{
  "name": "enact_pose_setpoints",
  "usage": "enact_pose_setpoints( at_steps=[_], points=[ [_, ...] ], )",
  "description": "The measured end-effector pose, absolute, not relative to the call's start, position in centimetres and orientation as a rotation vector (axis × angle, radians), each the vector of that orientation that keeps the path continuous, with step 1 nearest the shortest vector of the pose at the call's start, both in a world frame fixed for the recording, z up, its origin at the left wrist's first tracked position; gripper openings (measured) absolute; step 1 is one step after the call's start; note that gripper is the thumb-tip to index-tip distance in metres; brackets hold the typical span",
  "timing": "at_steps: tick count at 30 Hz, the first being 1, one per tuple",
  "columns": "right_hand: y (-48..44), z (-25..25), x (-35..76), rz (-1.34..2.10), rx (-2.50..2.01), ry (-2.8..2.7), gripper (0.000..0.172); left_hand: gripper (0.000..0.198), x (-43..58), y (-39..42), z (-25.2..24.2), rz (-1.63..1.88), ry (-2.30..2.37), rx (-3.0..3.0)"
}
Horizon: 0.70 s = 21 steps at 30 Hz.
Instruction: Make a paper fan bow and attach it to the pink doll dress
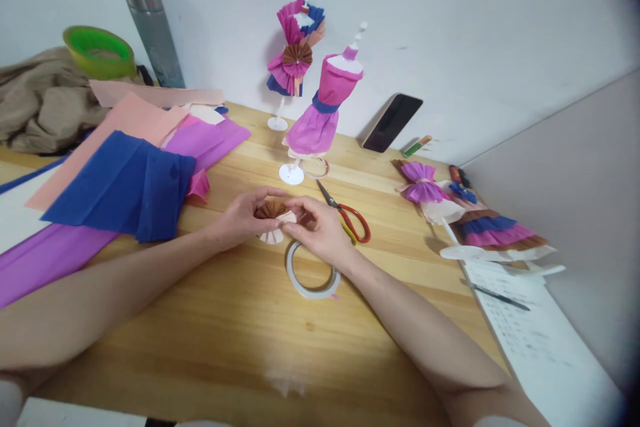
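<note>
Between my two hands is a small pleated paper rosette [273, 210], brown on its upper part and white below. My left hand [243, 217] pinches its left side with thumb and fingers. On the other side, my right hand [320, 227] grips the right edge, its fingertips close to those of the left. Part of the rosette is hidden behind the fingers. A roll of tape [299, 283] lies flat just below my right hand. Scissors [356, 221] with red and yellow handles rest to the right of that hand.
Two small dress forms in crepe paper, a pink one [330, 97] and a multicoloured one [295, 47], stand at the back. Coloured paper sheets [120, 180] cover the left side. A phone [393, 122] leans on the wall. More paper dresses [493, 227] and a written sheet [530, 327] lie right.
</note>
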State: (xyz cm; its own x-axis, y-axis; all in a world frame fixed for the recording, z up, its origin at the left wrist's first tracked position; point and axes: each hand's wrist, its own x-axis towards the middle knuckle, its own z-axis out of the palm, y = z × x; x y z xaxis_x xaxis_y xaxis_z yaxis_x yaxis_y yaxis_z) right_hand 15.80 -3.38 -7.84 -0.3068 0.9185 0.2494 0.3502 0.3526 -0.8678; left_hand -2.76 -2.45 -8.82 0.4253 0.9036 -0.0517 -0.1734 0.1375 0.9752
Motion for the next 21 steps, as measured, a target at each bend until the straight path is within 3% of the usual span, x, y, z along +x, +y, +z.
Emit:
enact_pose_setpoints(
  at_steps=[8,14,21],
  points=[
    [-2.7,-8.7,16.1,1.205,-1.116,-1.617,0.019,0.064,-2.9,-2.6,-8.8,0.873,0.792,1.231],
    [-2.5,-8.3,16.5,1.183,-1.031,-1.601,0.016,0.045,-3.4,-2.3,-8.9,0.994,0.837,1.134],
    [-2.6,-7.5,16.8,1.198,-0.924,-1.778,0.012,0.036,-3.5,-2.2,-7.3,0.658,0.754,1.133]
  ],
)
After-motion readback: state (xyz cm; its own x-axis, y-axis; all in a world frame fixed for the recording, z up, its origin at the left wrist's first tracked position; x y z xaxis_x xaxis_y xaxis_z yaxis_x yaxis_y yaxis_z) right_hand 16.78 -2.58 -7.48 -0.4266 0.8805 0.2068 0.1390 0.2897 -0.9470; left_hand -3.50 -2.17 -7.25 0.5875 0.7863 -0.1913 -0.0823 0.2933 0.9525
